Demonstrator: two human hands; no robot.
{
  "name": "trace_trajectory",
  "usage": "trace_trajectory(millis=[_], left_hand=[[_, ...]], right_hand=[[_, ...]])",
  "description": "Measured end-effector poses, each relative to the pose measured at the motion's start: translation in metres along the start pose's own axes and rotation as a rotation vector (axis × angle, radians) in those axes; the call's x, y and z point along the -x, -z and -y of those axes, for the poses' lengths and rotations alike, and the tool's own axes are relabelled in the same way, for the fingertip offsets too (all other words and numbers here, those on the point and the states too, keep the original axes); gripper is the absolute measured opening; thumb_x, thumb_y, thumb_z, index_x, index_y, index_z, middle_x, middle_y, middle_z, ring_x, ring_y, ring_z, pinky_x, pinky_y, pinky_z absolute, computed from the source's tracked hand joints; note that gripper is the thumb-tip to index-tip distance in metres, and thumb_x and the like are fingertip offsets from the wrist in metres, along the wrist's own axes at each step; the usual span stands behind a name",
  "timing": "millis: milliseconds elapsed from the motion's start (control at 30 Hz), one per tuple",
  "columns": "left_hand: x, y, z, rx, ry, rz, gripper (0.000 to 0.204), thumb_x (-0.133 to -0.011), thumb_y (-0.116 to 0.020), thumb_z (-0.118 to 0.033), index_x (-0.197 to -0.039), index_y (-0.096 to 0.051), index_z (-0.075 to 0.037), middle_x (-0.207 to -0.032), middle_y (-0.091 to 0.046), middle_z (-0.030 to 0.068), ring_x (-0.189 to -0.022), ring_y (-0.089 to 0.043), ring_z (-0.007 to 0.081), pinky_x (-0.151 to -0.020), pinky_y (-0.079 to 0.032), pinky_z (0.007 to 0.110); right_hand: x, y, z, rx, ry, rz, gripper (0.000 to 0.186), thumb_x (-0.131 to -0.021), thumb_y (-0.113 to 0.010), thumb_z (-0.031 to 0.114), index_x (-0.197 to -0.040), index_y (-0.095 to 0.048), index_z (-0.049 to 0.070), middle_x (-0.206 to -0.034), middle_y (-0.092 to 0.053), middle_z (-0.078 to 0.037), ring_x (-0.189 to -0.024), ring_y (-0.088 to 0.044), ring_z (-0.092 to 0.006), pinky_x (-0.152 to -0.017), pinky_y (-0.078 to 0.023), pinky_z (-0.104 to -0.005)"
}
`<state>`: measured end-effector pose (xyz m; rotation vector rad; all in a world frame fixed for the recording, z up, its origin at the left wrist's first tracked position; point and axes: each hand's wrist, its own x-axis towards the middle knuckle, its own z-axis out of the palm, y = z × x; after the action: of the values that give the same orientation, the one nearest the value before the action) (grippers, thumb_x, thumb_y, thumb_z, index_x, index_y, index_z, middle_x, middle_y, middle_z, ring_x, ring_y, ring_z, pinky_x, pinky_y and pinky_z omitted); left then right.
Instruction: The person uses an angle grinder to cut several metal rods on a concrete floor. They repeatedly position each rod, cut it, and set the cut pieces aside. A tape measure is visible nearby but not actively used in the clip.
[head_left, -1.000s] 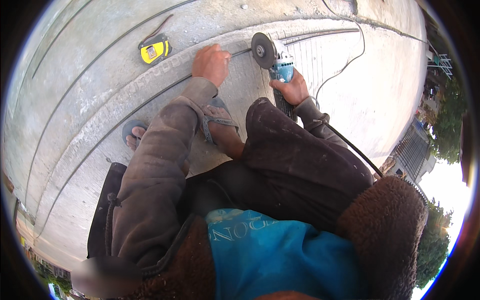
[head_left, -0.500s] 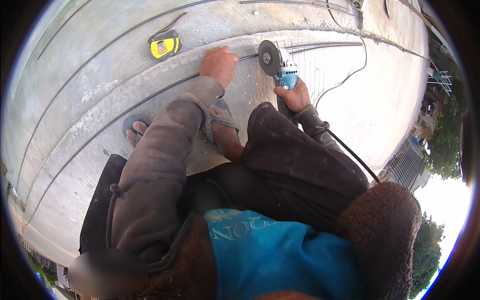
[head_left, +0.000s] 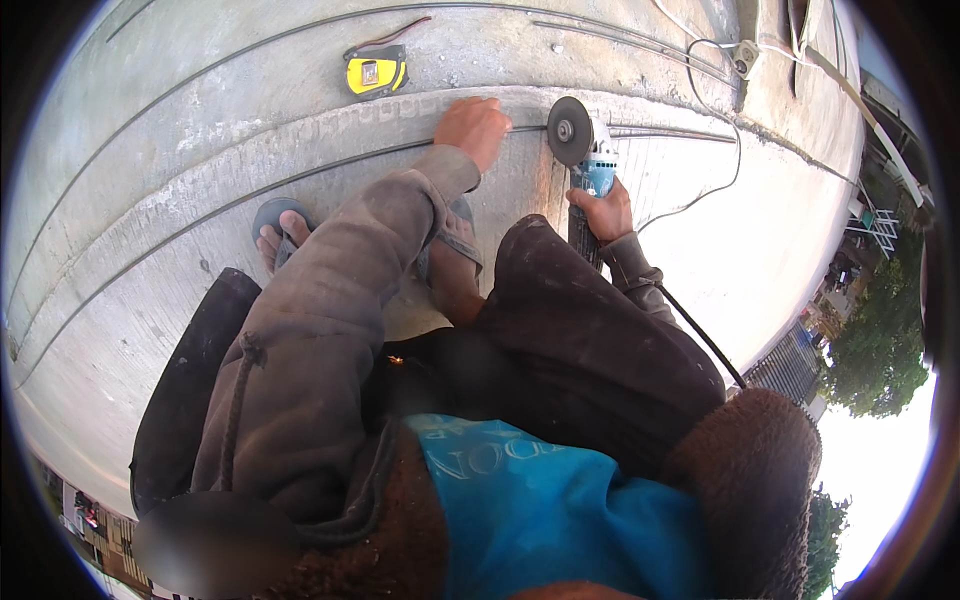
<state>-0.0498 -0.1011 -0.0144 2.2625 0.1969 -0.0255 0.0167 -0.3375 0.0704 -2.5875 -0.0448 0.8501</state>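
Observation:
My left hand is closed around a long thin metal rod, which stretches away to the left along the concrete. An angle grinder with a teal and white body is in my right hand, its fingers wrapped round the dark handle. The grinder's round, dark disc stands upright beside the rod, just right of my left hand. Whether disc and rod touch, I cannot tell. Beyond my left hand, a yellow and black tape measure lies on the concrete.
My sandalled feet are on the concrete, behind the rod. More thin rods lie farther off. A dark power cord loops across the right side to a white socket box. A small orange glint shows against my dark trousers.
The view has shifted, so both hands, the grinder and the tape measure sit farther right in the picture. Both grips stay the same. The orange glint has appeared by my trousers.

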Motion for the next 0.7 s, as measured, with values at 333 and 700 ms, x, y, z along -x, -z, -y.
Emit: trace_trajectory(millis=[333,700], left_hand=[[-0.002,-0.012,0.002,-0.073,0.089,0.005,0.012,-0.081,-0.061,-0.017,-0.079,-0.070,-0.009,-0.090,-0.062,0.0140,-0.093,-0.060,0.0351,-0.079,-0.048,0.047],[0.016,-0.018,0.005,0.019,0.056,-0.135,0.013,-0.084,-0.061,-0.014,-0.083,-0.073,-0.010,-0.091,-0.060,0.0140,-0.094,-0.057,0.0343,-0.081,-0.047,0.045]], right_hand=[[0.004,0.015,0.002,-0.162,0.001,0.046,0.043,-0.070,-0.077,0.023,-0.104,-0.064,0.000,-0.090,-0.069,-0.010,-0.080,-0.066,-0.0196,-0.073,-0.052,-0.0344],[-0.005,0.017,0.001,0.007,0.053,0.024,0.049,-0.070,-0.076,0.027,-0.109,-0.063,0.001,-0.094,-0.069,-0.014,-0.085,-0.068,-0.0253,-0.077,-0.052,-0.0373]])
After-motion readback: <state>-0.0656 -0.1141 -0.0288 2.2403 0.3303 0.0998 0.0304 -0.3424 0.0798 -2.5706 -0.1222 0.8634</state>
